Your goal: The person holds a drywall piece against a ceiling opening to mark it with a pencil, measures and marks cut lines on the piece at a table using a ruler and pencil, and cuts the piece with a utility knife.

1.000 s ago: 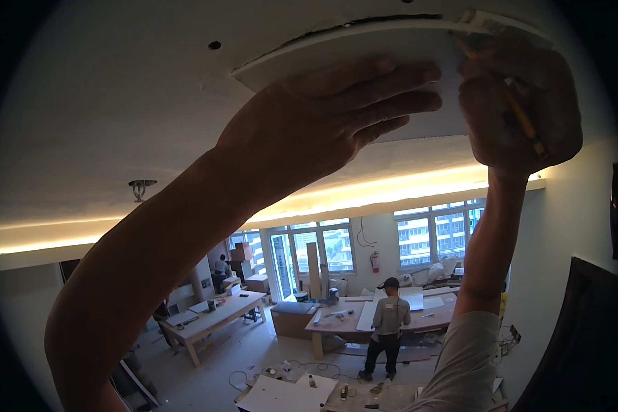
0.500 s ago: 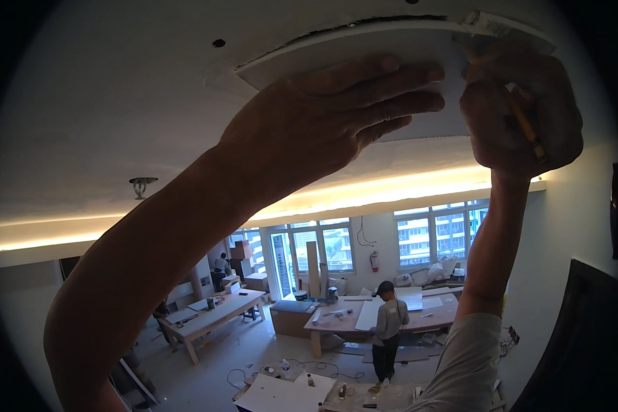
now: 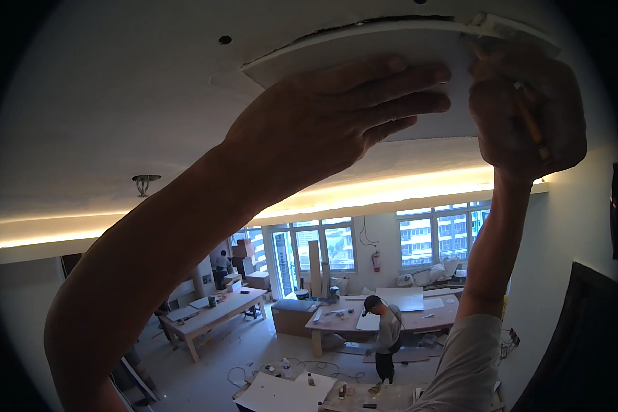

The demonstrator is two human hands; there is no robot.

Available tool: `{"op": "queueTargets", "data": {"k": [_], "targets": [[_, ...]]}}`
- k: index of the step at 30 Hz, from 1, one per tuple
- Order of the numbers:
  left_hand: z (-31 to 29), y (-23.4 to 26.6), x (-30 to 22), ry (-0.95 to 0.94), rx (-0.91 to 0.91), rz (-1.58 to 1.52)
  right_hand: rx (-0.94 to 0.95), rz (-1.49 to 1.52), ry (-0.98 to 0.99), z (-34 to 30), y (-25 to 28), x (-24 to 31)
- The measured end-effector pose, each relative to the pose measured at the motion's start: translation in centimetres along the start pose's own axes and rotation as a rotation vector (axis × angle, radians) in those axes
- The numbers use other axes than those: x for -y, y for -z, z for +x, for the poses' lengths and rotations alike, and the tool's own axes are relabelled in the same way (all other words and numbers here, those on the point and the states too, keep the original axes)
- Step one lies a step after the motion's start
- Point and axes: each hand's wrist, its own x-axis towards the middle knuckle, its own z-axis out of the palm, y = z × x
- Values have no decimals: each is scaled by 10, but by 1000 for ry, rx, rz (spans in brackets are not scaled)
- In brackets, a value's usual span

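Overhead, a pale flat panel (image 3: 429, 44) lies against the ceiling (image 3: 117, 103), with a dark gap along its far edge. My left hand (image 3: 343, 106) presses flat on the panel from below, fingers stretched out and holding nothing. To its right, my right hand (image 3: 529, 113) is closed around a thin yellow stick, apparently a pencil (image 3: 531, 127). The stick's upper end points toward the panel's right end, beside a rough, broken-looking edge (image 3: 508, 29). Shadow and my fingers hide the exact point of contact there.
Lit cove trim (image 3: 364, 185) runs below the ceiling, and a sprinkler fitting (image 3: 145, 184) hangs at left. Down below, a person (image 3: 387, 333) stands by a worktable (image 3: 436, 317). Another table (image 3: 220, 312) stands left; boards (image 3: 288, 391) and cables lie nearer. A dark frame (image 3: 577, 323) is at right.
The view has shifted slightly, moving the panel and both hands a little rightward in the picture. Below, the person at the worktable has turned toward the left and bent the head down.
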Motion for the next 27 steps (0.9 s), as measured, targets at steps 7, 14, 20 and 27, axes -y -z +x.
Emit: {"op": "queueTargets", "data": {"k": [7,14,20,27], "targets": [[1,0,-1,2,21,-11,-44,-5,6,-4,-6,0],[2,-4,-7,74,-36,-68,-21,89,-85,-4,-4,4],[-1,0,-2,36,14,-3,43,-152,38,-1,-3,5],[-2,-1,-4,58,-8,-52,15,33,15,-1,-6,-1]]}}
